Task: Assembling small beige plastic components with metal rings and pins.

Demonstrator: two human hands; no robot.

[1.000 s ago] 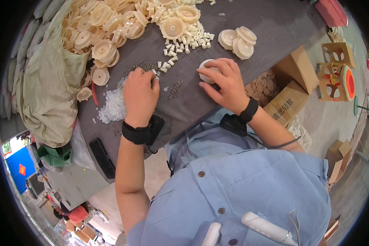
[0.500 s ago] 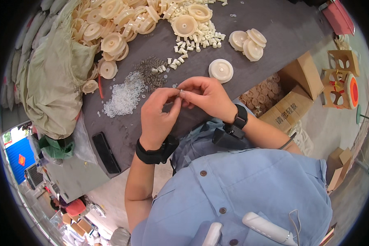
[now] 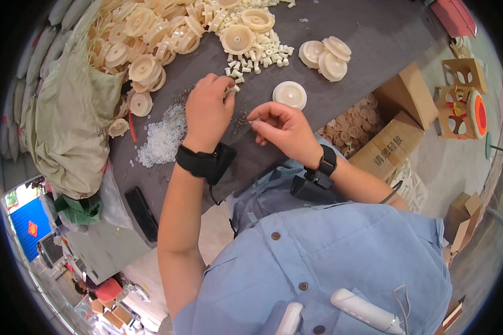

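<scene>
My left hand [image 3: 209,111] reaches over the grey table, thumb and forefinger closed on a small white plastic sleeve [image 3: 234,89] at the near edge of the loose sleeves [image 3: 265,56]. Closer to me, my right hand [image 3: 285,127] pinches something tiny at its fingertips, too small to name. Small dark metal pieces, perhaps springs [image 3: 241,123], lie between the hands, partly hidden by my left hand. Left of that hand is a heap of translucent washers [image 3: 161,139]. A single cream plastic wheel [image 3: 289,95] lies flat just beyond my right hand.
Cream wheels [image 3: 145,28] are heaped at the far left beside a pale sack [image 3: 75,106]. Several wheels [image 3: 332,66] sit grouped at the far right. A black phone [image 3: 141,214] lies near the left edge. Right of the table stands an open carton [image 3: 394,142] with brownish round parts.
My left hand has parted from the right and moved away from me to the white sleeves. My right hand keeps its pinch in nearly the same place. The view has shifted slightly.
</scene>
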